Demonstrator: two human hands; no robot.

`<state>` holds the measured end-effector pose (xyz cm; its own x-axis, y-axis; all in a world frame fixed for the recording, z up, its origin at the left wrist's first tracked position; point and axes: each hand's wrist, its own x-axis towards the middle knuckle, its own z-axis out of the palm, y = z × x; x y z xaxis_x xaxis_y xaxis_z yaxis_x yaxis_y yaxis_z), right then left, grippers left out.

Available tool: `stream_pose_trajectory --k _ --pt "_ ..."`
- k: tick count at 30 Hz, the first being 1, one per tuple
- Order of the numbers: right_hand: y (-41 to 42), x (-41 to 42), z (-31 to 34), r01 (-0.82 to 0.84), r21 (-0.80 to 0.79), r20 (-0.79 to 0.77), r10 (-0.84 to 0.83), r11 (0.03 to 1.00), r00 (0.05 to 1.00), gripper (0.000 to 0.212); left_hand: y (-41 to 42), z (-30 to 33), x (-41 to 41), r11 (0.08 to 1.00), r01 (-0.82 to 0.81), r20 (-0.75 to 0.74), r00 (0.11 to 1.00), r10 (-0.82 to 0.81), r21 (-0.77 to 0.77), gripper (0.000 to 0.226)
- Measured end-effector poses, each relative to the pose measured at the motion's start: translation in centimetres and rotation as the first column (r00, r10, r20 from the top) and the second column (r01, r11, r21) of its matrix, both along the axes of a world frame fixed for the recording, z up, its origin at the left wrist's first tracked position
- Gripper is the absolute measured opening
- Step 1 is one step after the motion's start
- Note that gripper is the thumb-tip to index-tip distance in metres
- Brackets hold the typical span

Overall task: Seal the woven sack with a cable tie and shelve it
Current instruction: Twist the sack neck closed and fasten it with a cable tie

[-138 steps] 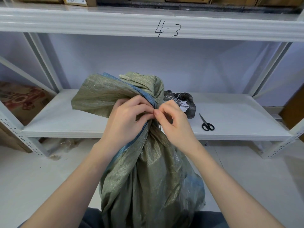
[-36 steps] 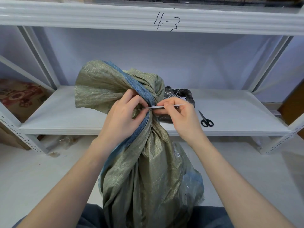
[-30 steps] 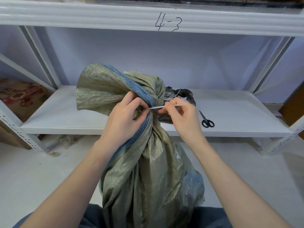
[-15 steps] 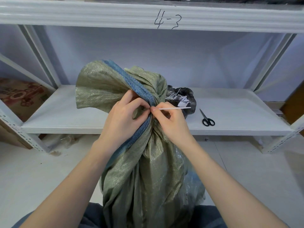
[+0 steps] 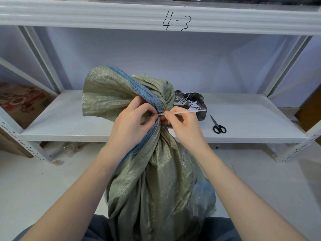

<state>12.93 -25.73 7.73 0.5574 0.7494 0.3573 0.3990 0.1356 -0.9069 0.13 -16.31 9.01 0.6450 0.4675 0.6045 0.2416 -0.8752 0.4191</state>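
Note:
An olive-green woven sack [image 5: 156, 185] with a blue edge strip stands on the floor between my knees, its top bunched into a neck. My left hand [image 5: 129, 125] grips the neck from the left. A white cable tie [image 5: 188, 111] runs around the neck, and its loose tail sticks out to the right. My right hand [image 5: 184, 125] pinches that tail close to the neck. The white shelf [image 5: 251, 122] lies just behind the sack.
A black plastic bag [image 5: 194, 106] holding several white cable ties sits on the shelf behind my right hand. Black scissors [image 5: 218, 125] lie on the shelf to the right. The upper beam is marked "4-3" [image 5: 176, 21]. A patterned cardboard box [image 5: 17, 101] stands at the far left.
My right hand has slid along the tie's tail back toward the neck, so more of the tail now sticks out to the right. My left hand has kept its grip.

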Motion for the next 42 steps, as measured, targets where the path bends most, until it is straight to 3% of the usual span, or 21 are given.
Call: stream_pose_trajectory --k 15,21,29,35,42 --pt "-0.3 0.1 0.0 0.002 -0.129 -0.103 -0.016 0.992 0.995 0.008 0.6 0.1 -0.8 0.997 -0.012 -0.094 0.996 0.005 -0.077 0.022" --pt "-1.3 0.6 1.1 0.023 -0.088 -0.097 -0.032 0.996 0.995 0.011 0.2 0.5 -1.4 0.997 -0.041 -0.08 0.996 0.037 -0.059 0.03" --pt "-2.9 1.2 2.3 0.1 -0.033 -0.147 -0.104 0.994 0.984 0.034 -0.8 1.9 -2.8 0.992 -0.102 0.044 0.994 0.105 -0.068 0.031" --pt "-4.3 2.1 3.2 0.127 -0.025 -0.085 -0.129 0.992 0.988 0.034 -2.3 3.7 -2.4 1.0 -0.011 0.006 1.0 0.011 0.004 0.041" --pt "-8.1 5.7 5.0 0.231 -0.036 0.077 -0.227 0.972 0.971 0.047 -7.3 6.4 3.7 0.978 0.192 0.014 0.981 -0.194 0.078 0.044"
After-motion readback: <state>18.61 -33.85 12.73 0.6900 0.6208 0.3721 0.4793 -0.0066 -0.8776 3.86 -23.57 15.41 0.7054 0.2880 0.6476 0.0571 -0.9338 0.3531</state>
